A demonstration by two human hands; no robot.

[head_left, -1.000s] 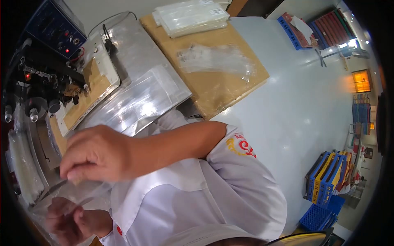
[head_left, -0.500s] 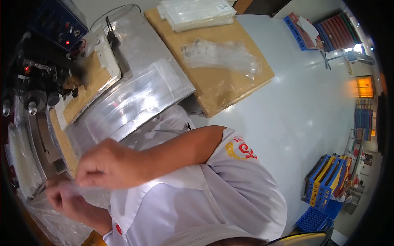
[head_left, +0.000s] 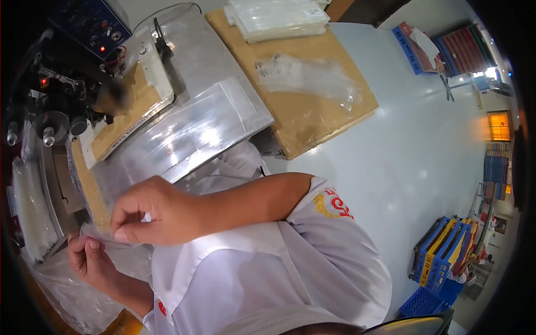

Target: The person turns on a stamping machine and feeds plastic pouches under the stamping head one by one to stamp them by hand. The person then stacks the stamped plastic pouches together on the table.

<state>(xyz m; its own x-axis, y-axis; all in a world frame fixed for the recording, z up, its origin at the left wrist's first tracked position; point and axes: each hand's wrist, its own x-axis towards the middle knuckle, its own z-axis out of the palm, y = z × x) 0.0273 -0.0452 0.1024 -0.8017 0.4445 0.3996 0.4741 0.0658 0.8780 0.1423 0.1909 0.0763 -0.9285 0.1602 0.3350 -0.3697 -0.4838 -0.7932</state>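
My right hand (head_left: 153,212), its thumb and fingers curled into a pinch, reaches in from the right. Just below and left of it, my left hand (head_left: 97,261) is also closed, thumb against fingers. Between them runs a thin clear plastic bag (head_left: 111,241), with a corner standing up above the left fingertips. Much of the bag is see-through, so its full outline is hard to make out. Beyond the right hand, flat clear plastic bags (head_left: 190,131) lie on the metal tabletop (head_left: 204,47).
A black machine (head_left: 72,92) with a blue control box (head_left: 92,28) stands at upper left. A brown board (head_left: 304,125) carries loose clear bags (head_left: 307,78) and a packed bag stack (head_left: 279,19). Clear plastic sheeting (head_left: 72,296) hangs below my hands. Stacked crates (head_left: 441,251) stand right.
The hands, blurred before, are now sharper. My left hand has shifted slightly right, and the clear bag shows more plainly between the fingers. The whole view has shifted a little.
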